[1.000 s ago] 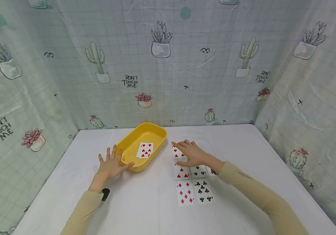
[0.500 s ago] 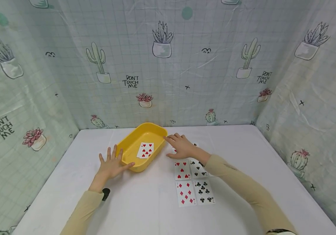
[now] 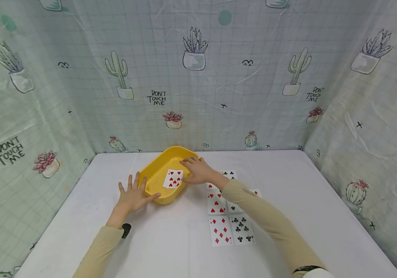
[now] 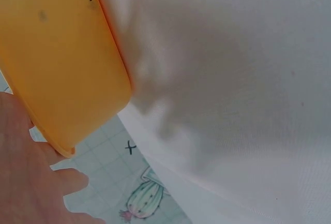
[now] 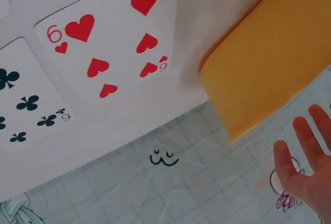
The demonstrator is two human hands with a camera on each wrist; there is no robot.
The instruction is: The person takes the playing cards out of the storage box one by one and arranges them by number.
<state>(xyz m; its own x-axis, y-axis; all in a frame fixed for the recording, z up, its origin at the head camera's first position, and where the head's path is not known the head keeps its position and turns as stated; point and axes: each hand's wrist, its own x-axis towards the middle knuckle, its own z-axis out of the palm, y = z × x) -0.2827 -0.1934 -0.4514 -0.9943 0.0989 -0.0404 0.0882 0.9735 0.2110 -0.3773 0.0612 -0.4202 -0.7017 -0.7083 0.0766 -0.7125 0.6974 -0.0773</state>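
Observation:
A yellow plastic tray (image 3: 166, 199) lies angled at the back of the white table, with a white hearts playing card (image 3: 173, 178) face up inside. My left hand (image 3: 130, 199) is spread at its near left end, fingers and thumb at the rim. In the left wrist view, fingertips (image 4: 72, 181) show beside the tray's edge. Over the tray's right rim reaches my right hand (image 3: 200, 171), palm down, its fingertips above the inside near the card. Straight, spread fingers (image 5: 310, 144) appear in the right wrist view, with nothing between them.
Face-up cards lie in rows right of the tray: the six of hearts (image 5: 103, 48), six of clubs (image 3: 228, 174), five of hearts (image 3: 216, 202), seven of diamonds (image 3: 220, 230) and seven of clubs (image 3: 242, 229). My right sleeve (image 3: 254, 204) partly covers others. A patterned curtain (image 3: 198, 88) encloses the table.
My right hand has moved left from over the cards on the table to over the tray. The six of clubs has come into view. My left hand has stayed at the tray.

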